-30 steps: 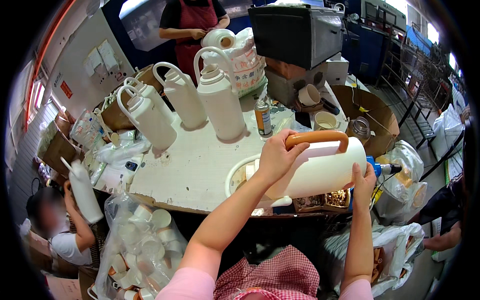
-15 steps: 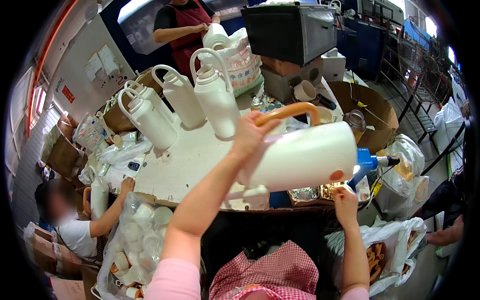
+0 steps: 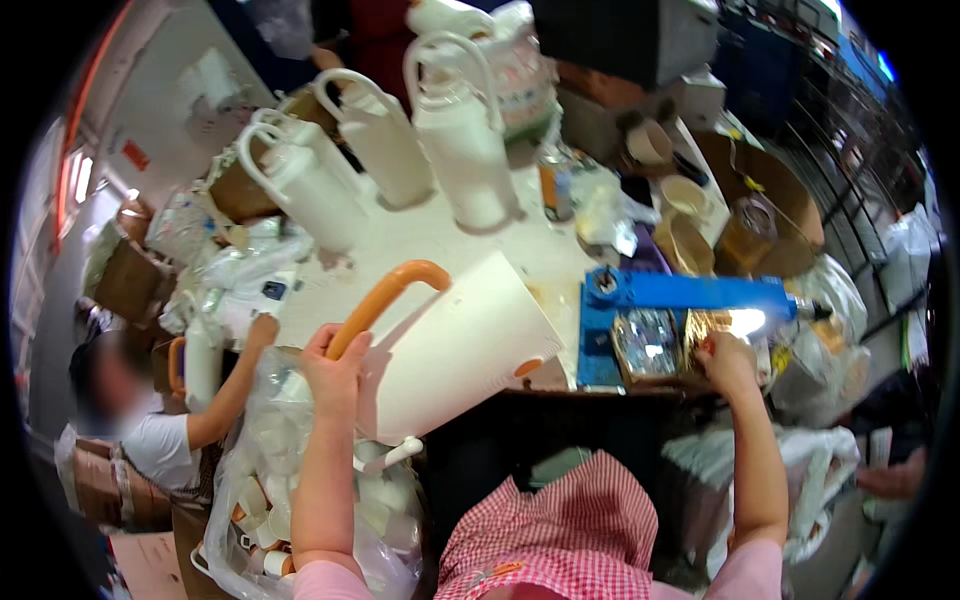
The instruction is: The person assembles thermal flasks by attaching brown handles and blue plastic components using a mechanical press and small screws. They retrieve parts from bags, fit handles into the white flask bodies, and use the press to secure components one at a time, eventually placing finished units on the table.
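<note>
Broadly, a white table (image 3: 440, 238) spreads out before me, four upright white jugs (image 3: 465, 155) standing toward its far side. By my left forearm a clear plastic bag (image 3: 270, 425) bulges with white cups. At the table's right front sits a long blue tool (image 3: 690, 291), its bright light shining at the right end.

Tilted on its side in the air near the table's front edge is the white jug (image 3: 465, 345) I hold, its base turned up and right, its other end toward the bag. My left hand (image 3: 335, 368) is wrapped around the lower end of its orange handle (image 3: 395, 292), fingers and thumb clamped on it. My right hand (image 3: 732, 364) reaches to a small gold-lined box (image 3: 703, 326) just beside a silver-lined box (image 3: 648, 343); its fingertips bend down there, but with the blur I cannot tell whether they pinch anything. Smallest, an orange spot (image 3: 528, 368) marks the held jug near its base.
</note>
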`<state>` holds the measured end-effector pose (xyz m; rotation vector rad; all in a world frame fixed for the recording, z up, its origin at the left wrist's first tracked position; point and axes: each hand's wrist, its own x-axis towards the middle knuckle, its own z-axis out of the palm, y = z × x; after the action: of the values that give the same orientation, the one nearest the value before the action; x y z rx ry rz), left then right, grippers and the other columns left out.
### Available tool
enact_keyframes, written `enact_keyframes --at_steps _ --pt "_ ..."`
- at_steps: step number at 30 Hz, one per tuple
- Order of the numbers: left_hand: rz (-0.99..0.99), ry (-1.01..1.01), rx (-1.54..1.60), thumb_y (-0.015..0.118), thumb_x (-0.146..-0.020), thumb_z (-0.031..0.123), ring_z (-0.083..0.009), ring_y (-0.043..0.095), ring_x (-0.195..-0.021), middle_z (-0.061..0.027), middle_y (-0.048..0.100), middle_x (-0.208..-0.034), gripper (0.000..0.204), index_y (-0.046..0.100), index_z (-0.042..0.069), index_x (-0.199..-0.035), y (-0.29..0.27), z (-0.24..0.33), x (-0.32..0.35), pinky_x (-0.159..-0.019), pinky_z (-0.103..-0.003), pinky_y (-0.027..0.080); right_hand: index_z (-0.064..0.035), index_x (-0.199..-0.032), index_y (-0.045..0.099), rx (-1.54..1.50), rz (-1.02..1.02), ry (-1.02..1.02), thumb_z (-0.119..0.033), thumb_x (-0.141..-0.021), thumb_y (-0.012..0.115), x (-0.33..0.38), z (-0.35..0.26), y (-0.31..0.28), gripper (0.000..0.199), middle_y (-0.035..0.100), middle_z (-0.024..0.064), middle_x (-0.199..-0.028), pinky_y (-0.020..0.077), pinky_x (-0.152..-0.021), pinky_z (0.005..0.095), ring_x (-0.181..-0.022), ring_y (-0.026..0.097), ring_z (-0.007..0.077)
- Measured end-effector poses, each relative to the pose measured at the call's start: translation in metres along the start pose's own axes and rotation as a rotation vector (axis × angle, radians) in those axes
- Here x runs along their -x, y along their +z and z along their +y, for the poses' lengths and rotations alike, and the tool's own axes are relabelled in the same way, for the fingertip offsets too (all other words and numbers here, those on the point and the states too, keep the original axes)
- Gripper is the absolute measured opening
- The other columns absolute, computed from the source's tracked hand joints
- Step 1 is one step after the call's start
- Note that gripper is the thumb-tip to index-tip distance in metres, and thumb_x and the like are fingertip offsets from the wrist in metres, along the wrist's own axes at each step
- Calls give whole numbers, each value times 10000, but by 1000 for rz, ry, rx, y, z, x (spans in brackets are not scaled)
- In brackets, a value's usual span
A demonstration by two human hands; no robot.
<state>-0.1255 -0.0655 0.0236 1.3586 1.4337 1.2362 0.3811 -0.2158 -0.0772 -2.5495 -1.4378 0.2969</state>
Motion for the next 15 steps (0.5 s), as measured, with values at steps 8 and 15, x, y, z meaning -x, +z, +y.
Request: enact_keyframes --at_steps 8,15 --pt "29 17 111 748 -912 95 -17 430 -491 70 500 -622 141 608 89 -898 -10 -52 9 -424 -192 307 -131 -981 722 67 130 -70 -291 -874 663 -10 -18 7 201 733 132 -930 540 -801 471 -914 701 350" --pt "17 90 76 721 -945 142 -21 388 -493 68 463 -608 141 605 72 -906 -1 -44 13 -454 -191 270 -119 -992 701 20 51 1 -271 -859 719 -10 -18 7 203 720 111 -979 526 -813 460 -922 694 341"
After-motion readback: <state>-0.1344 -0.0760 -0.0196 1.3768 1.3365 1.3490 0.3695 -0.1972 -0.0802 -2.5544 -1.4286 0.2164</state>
